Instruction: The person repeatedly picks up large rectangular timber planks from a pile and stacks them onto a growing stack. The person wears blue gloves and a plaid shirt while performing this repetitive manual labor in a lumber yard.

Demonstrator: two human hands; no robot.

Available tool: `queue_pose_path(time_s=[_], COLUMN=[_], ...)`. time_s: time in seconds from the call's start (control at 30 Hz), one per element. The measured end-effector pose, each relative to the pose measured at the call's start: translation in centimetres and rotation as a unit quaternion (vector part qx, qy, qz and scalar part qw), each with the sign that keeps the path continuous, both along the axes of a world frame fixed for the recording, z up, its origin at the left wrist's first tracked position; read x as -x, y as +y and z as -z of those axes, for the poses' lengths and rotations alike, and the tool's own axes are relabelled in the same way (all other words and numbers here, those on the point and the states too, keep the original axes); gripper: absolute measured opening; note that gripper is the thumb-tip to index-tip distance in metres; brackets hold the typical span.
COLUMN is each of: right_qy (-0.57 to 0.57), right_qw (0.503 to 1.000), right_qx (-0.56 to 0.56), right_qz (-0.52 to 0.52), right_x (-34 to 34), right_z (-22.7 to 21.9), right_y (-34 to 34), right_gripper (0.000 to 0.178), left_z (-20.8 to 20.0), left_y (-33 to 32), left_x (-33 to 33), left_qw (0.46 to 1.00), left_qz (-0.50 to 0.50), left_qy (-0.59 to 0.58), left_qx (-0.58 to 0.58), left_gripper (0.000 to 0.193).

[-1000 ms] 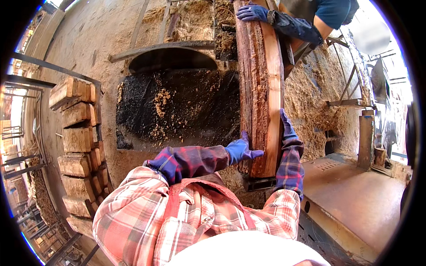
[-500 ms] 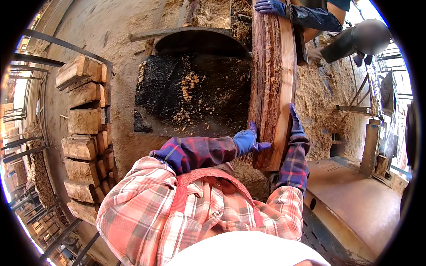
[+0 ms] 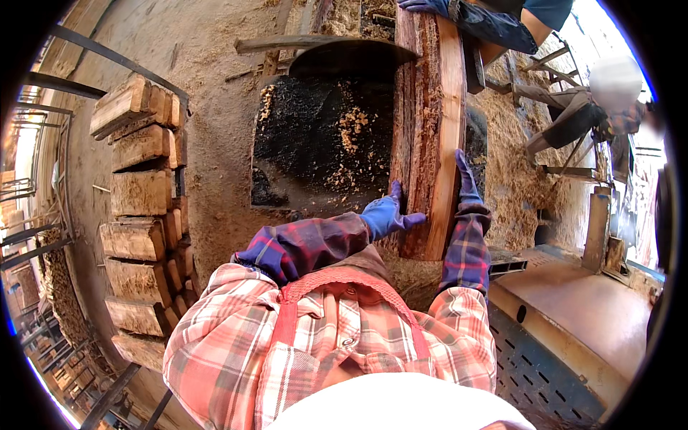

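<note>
A long rough wooden slab (image 3: 428, 122) with bark on its left face lies lengthwise ahead of me. My left hand (image 3: 388, 213), in a blue glove, presses flat against the slab's near left side. My right hand (image 3: 467, 178), also gloved in blue, lies along its right edge. At the far end another person's blue-gloved hand (image 3: 428, 6) rests on the slab. Left of the slab, a dark curved guard (image 3: 344, 59) arches above a black bed (image 3: 315, 143) scattered with sawdust.
A stack of cut timber blocks (image 3: 140, 208) stands at the left beside metal rails (image 3: 64, 86). A perforated metal platform (image 3: 573, 322) lies at the lower right. Sawdust heaps (image 3: 509, 172) and metal frames sit to the right, where a second person (image 3: 609, 93) bends over.
The slab has shifted toward the middle of the view and looks closer. My hands stay on its near end. A second person has come into view at the right.
</note>
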State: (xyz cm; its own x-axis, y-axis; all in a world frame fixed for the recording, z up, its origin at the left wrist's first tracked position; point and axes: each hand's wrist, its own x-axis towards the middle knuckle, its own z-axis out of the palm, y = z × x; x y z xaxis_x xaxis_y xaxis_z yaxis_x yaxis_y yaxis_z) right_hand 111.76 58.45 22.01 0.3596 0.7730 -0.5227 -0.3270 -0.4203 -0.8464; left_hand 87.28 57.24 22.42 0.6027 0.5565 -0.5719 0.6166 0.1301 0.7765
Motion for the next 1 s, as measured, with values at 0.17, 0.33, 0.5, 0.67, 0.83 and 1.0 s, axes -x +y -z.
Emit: queue_pose_path(time_s=[0.17,0.33,0.5,0.67,0.83,1.0], right_qy=[-0.007,-0.053,-0.025,0.133,0.070,0.141], right_qw=[1.000,0.993,0.991,0.977,0.995,0.985], right_qx=[-0.006,-0.090,-0.120,-0.162,-0.031,-0.085], right_qz=[-0.007,-0.050,-0.051,-0.026,-0.068,-0.049], right_x=[3.0,8.2,20.5,31.1,27.9,28.0], right_z=[1.5,5.7,5.6,4.6,2.9,-2.3], right_y=[0.4,2.3,3.0,-0.1,-1.8,-14.5], right_gripper=[0.062,0.056,0.054,0.075,0.052,0.071], left_z=[-0.1,0.5,1.0,1.2,2.6,4.4], left_y=[-0.2,0.9,3.1,5.8,2.7,-6.2], left_x=[3.8,11.1,23.4,32.2,28.6,29.5], left_qw=[0.999,0.998,0.988,0.975,0.992,0.877], left_qz=[-0.044,-0.053,-0.100,-0.082,-0.058,-0.019], left_qy=[-0.024,-0.013,-0.112,-0.200,-0.055,-0.192], left_qx=[-0.013,-0.005,-0.030,-0.054,0.096,0.439], left_gripper=[0.119,0.113,0.097,0.076,0.061,0.052])
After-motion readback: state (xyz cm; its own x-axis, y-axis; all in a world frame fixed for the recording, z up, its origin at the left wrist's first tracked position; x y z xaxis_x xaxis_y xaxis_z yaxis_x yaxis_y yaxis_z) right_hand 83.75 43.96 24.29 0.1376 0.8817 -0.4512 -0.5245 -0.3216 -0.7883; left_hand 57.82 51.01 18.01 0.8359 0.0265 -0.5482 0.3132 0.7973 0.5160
